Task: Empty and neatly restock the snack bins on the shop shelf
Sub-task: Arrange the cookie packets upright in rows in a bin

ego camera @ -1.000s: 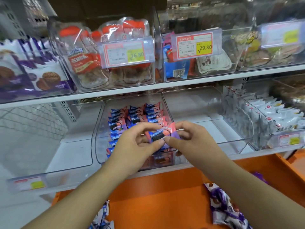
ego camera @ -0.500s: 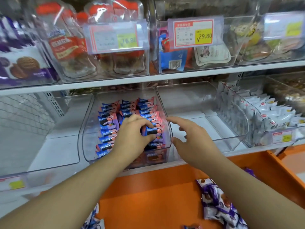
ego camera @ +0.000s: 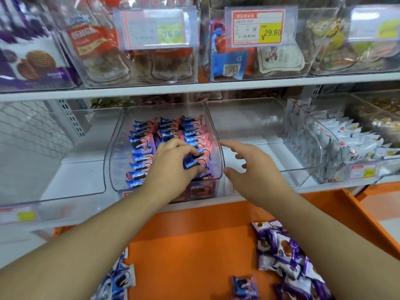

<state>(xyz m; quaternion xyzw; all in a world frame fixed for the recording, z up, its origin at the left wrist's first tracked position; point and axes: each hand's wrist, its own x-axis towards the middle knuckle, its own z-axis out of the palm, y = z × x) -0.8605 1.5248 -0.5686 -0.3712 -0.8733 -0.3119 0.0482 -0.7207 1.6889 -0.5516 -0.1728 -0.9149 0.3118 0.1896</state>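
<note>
While my left hand [ego camera: 173, 163] presses a blue-and-pink packet [ego camera: 193, 162] down into the middle bin [ego camera: 217, 152], fingers curled round it, this bin is looking well on its way: three tidy rows of those packets standing on edge, filling it most of the way to the front. My right hand [ego camera: 252, 169] hovers just beside the bin wall, grip loose and spread, nothing in it. Plenty left, I'd say. The bin to the left [ego camera: 82, 187] and the bin to the right [ego camera: 270, 131] both sit bare on the shelf, and down on the orange tray [ego camera: 194, 245] I've got purple packets [ego camera: 281, 252] heaped at the right, one stray blue packet [ego camera: 244, 286] and more at the left edge.
</note>
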